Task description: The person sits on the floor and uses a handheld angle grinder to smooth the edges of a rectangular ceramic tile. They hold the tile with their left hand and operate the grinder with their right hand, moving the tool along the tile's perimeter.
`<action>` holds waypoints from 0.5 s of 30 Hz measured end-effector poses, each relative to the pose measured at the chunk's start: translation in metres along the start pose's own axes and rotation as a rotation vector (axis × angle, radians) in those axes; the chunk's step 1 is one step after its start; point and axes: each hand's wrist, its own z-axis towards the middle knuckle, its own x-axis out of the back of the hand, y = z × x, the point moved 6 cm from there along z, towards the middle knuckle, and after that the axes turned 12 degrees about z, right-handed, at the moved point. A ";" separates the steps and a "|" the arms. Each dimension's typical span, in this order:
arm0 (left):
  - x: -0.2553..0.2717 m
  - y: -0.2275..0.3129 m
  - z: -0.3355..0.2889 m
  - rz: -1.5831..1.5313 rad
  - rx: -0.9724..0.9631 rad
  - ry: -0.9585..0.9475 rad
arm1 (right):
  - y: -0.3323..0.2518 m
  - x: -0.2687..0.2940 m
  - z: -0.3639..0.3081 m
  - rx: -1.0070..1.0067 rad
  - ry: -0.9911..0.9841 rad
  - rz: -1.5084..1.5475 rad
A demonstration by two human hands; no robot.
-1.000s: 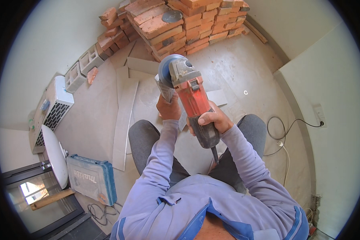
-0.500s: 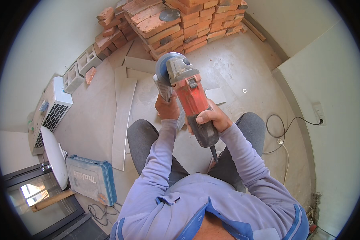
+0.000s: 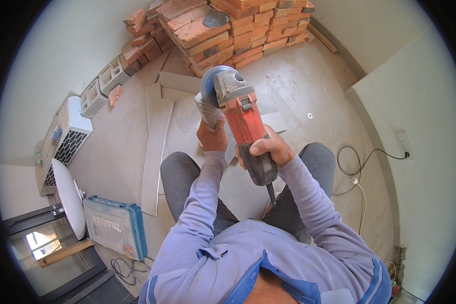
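My right hand [image 3: 274,148] is wrapped round the black rear handle of a red and black angle grinder [image 3: 244,119]. The grinder's grey metal head points away from me, and its cutting disc [image 3: 214,85] stands on edge at the left side. In my left hand [image 3: 213,136] is a small grey tile piece [image 3: 206,110] with a ridged back, gripped from below. Its upper end lies against or just beside the disc; contact cannot be told from here. Both hands are above the floor, between my knees.
Long cut tile strips [image 3: 157,147] lie left of my legs. Stacked red bricks [image 3: 248,38] carry a dark disc [image 3: 216,20]. Hollow blocks [image 3: 92,99], an air-conditioner unit [image 3: 68,137] and a blue-grey tool case [image 3: 115,225] line the left. A black cable [image 3: 362,161] runs to the right wall socket.
The grinder head and disc have shifted very slightly to the right. Both hands keep their grips, and the tile piece has barely moved.
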 end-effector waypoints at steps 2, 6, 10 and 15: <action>-0.002 -0.005 0.002 0.009 -0.013 0.000 | 0.002 -0.001 0.001 -0.004 -0.011 -0.025; -0.002 -0.002 0.000 0.045 -0.022 -0.002 | 0.002 -0.001 -0.001 0.009 0.021 0.012; -0.002 0.000 -0.001 0.011 -0.002 0.003 | 0.002 0.003 0.000 0.008 0.025 0.013; -0.003 -0.003 0.001 0.083 -0.010 -0.017 | 0.003 0.001 -0.002 0.004 -0.012 -0.048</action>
